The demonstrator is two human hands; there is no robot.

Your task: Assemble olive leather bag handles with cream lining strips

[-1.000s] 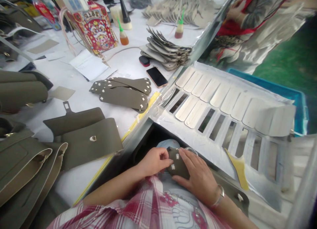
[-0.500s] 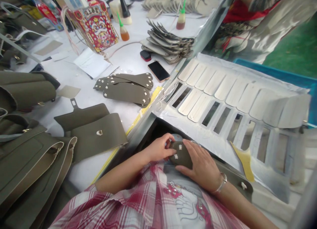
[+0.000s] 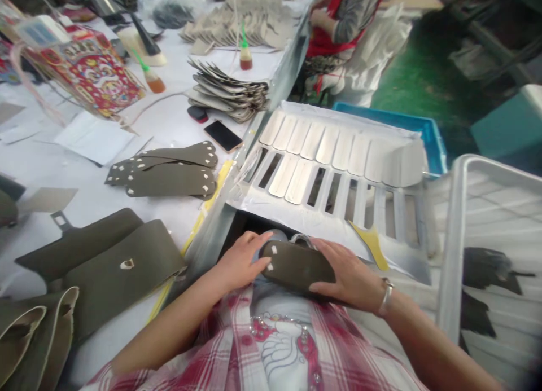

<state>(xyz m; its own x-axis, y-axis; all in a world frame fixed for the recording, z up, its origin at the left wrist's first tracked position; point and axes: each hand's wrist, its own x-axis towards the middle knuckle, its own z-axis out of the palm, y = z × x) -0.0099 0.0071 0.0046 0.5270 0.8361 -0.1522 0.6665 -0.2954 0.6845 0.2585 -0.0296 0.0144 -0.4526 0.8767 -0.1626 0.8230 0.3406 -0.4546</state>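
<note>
- Right now my right hand (image 3: 345,272) grips a long dark olive-green leather-like strip with rounded ends (image 3: 298,267), fingers over its far edge and thumb along the near one, probably to keep it steady.
- My left hand (image 3: 242,262) has its thumb and fingers parted around the strip's left end; the thumb touches beside two small white patches (image 3: 271,264). I cannot tell whether those fingers press underneath.
- Between both hands, the strip lies low in front of my body, patched end toward the left, which seems to leave that end within easy reach of my fingertips.
- Beyond my left hand, on a white-covered table (image 3: 91,182), sits a pile of similar olive-green strips with white patches (image 3: 169,179), seemingly kept together as one lot.
- Nearer, left of that hand, rests an olive-green bag piece with a metal clasp (image 3: 127,264), its flap spread out.
- Beyond my right hand, a white slotted rack (image 3: 296,216) carries pale flat strips with rounded ends (image 3: 300,179) side by side, perhaps to stop them overlapping.
- Just past my right fingers, a yellow scraper-like tool (image 3: 373,245) lies on the rack's near edge, apparently handy.
</note>
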